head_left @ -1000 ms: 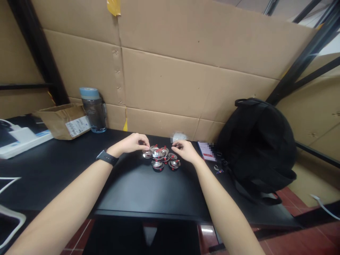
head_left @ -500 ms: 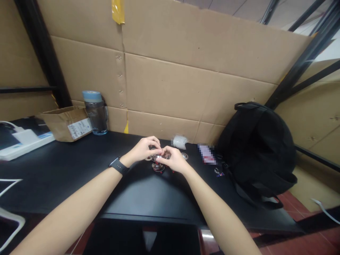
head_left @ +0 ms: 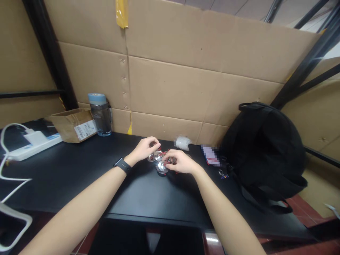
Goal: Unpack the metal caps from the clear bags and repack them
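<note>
A small assembly of shiny round metal discs (head_left: 162, 166) with red parts stands on the black table, partly hidden by my fingers. My left hand (head_left: 147, 146), wearing a dark wristwatch (head_left: 122, 165), is at its far left side with thumb and fingers pinched together. What lies between those fingertips is too small to tell. My right hand (head_left: 183, 161) curls over the right side of the assembly. Its thumb and index finger grip near the front disc and cover the parts behind.
Behind the hands lies a clear plastic packet (head_left: 182, 142). To the right are a blurred-out flat item (head_left: 210, 155), a key ring (head_left: 223, 174) and a black backpack (head_left: 265, 152). At left stand a water bottle (head_left: 101, 115), a paper bag (head_left: 71, 124) and a power strip (head_left: 37, 147).
My hands have moved apart. The right hand has shifted right and lower, so more of the metal discs shows between them. The whole view has also shifted slightly.
</note>
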`<state>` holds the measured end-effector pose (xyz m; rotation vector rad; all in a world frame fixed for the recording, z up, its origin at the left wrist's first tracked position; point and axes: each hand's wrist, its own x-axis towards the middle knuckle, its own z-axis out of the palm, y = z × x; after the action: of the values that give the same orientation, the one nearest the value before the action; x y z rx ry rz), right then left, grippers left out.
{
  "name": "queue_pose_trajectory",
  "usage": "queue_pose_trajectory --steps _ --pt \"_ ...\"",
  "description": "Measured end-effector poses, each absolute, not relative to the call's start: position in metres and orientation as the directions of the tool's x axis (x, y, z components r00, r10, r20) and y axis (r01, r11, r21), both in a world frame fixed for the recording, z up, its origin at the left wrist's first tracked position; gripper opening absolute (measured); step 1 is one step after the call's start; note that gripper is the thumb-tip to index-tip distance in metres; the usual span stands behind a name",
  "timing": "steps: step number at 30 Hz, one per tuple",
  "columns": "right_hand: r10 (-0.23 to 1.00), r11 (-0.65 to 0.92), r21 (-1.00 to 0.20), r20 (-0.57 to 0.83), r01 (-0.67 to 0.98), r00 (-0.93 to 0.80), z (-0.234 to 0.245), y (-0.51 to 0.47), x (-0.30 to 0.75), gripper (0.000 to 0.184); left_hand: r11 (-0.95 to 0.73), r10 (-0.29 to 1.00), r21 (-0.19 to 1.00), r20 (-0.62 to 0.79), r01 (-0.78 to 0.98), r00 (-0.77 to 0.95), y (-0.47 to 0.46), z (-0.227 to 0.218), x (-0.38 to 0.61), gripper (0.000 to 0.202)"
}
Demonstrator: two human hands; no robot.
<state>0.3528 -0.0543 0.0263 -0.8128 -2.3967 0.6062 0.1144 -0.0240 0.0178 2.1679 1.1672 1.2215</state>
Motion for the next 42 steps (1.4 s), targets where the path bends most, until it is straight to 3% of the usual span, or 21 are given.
queue_pose_trajectory --steps 6,12,18,24,31,37,42 --pt "0.645 0.739 -0.479 0.301 0.473 -0.702 0.022 -0.049 0.351 0.009 -0.586 0.809 0.615 0.483 0.528 0.334 -0.022 0.017 0.109 0.022" --pt "0.650 0.738 -0.497 0.345 0.456 -0.677 0.021 -0.048 0.351 0.011 -0.589 0.807 0.629 0.430 0.508 0.404 -0.024 0.020 0.106 0.022" --pt "0.831 0.504 -0.782 0.325 0.366 -0.451 0.023 -0.050 0.348 0.019 -0.543 0.809 0.742 0.335 0.394 0.483 -0.032 0.020 0.116 0.022" --pt "0.901 0.330 -0.933 0.266 0.145 -0.343 0.016 -0.045 0.343 0.034 -0.554 0.806 0.793 0.436 0.254 0.400 -0.044 0.024 0.136 0.016" --pt "0.914 0.263 -0.965 0.250 -0.002 -0.321 0.018 -0.046 0.341 0.038 -0.614 0.788 0.716 0.530 0.332 0.314 -0.047 0.022 0.139 0.016" --pt "0.895 0.266 -0.964 0.256 -0.025 -0.366 0.021 -0.054 0.340 0.041 -0.726 0.685 0.549 0.631 0.413 0.365 -0.052 0.027 0.140 0.014" --pt "0.882 0.342 -0.939 0.311 0.026 -0.354 0.023 -0.055 0.340 0.043 -0.750 0.659 0.496 0.623 0.438 0.422 -0.049 0.034 0.133 0.008"
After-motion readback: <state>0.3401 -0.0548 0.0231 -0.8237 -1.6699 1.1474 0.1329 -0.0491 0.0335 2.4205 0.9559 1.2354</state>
